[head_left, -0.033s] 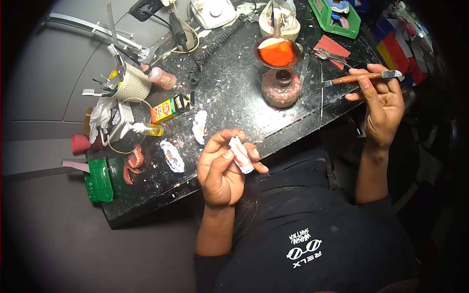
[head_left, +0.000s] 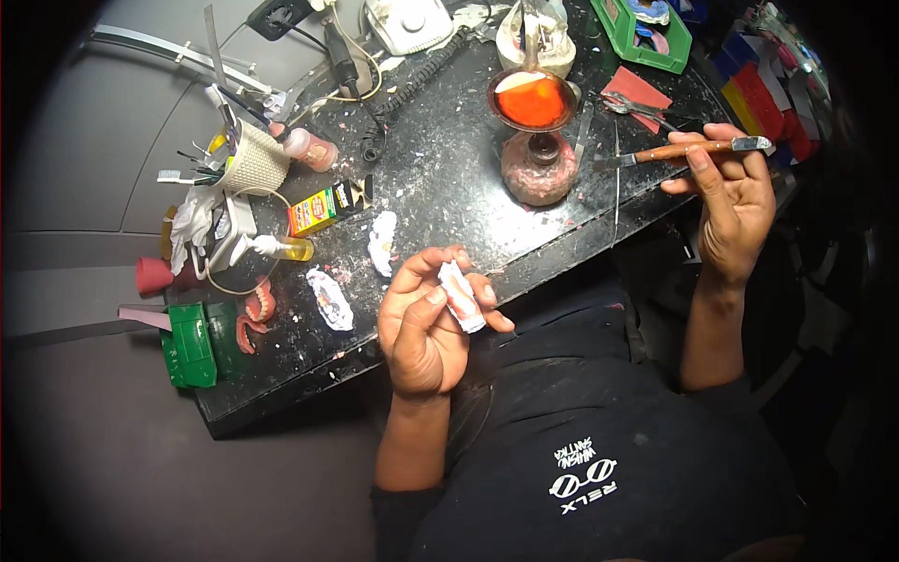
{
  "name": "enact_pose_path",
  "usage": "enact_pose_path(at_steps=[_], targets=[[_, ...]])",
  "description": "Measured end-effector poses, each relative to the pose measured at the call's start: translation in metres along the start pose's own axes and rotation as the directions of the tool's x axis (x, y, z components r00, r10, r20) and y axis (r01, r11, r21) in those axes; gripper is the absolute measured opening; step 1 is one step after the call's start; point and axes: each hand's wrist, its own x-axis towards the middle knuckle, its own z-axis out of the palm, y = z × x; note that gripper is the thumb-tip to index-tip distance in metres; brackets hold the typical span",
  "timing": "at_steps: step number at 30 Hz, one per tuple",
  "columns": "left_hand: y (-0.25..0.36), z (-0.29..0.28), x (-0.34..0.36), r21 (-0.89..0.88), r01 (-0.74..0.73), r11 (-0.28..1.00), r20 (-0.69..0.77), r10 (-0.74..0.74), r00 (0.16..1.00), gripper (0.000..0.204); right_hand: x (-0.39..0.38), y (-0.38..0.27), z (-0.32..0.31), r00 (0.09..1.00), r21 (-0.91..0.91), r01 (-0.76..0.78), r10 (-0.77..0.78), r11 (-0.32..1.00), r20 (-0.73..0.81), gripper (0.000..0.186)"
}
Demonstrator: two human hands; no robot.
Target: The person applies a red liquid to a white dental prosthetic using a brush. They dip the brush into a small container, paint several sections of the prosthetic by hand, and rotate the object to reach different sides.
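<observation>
My left hand (head_left: 423,332) is closed on a small white plaster dental cast (head_left: 462,298) with pink material along it, held near the front edge of the bench. In my right hand (head_left: 735,211) is a wax knife (head_left: 688,150), gripped by its wooden handle, blade pointing left. The blade is apart from the cast, to the right of a round, pink-stained burner (head_left: 540,170). Above that burner sits a metal pan (head_left: 490,105) with glossy orange-red liquid in it. Two more white plaster pieces, one left (head_left: 330,300) and one farther back (head_left: 382,244), lie on the bench.
Pink dentures (head_left: 260,304) lie near a green tray (head_left: 192,347) at the left. Behind them stand a small yellow bottle (head_left: 298,249), a box (head_left: 318,211) and a woven cup of tools (head_left: 257,159). A red sheet (head_left: 641,94) lies beyond my right hand.
</observation>
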Motion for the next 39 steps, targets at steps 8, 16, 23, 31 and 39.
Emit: enact_pose_path(at_steps=[8, 16, 23, 31, 39], targets=[[0.0, 0.011, 0.0, 0.108, -0.023, 0.994, -0.147, 0.039, 0.988, 0.03, -0.004, -0.002, 0.006, 0.999, 0.045, 0.026, -0.025, 0.999, -0.026, 0.02], [-0.004, 0.002, 0.002, 0.155, -0.148, 0.977, -0.099, 0.164, 0.981, 0.041, -0.003, 0.003, 0.02, 0.998, 0.139, 0.064, -0.061, 0.988, -0.024, 0.017], [-0.009, -0.006, 0.002, 0.217, -0.18, 0.959, -0.09, 0.203, 0.975, 0.03, -0.004, 0.007, 0.029, 1.0, 0.138, 0.025, -0.025, 0.99, -0.002, 0.018], [-0.014, -0.006, 0.005, 0.31, -0.133, 0.941, -0.114, 0.175, 0.978, 0.028, -0.004, 0.007, 0.029, 0.999, 0.135, 0.04, -0.042, 0.99, 0.006, 0.019], [-0.02, -0.007, 0.006, 0.414, -0.204, 0.887, -0.047, 0.245, 0.968, 0.021, -0.004, 0.007, 0.028, 0.999, 0.114, 0.05, -0.051, 0.992, 0.006, 0.019]])
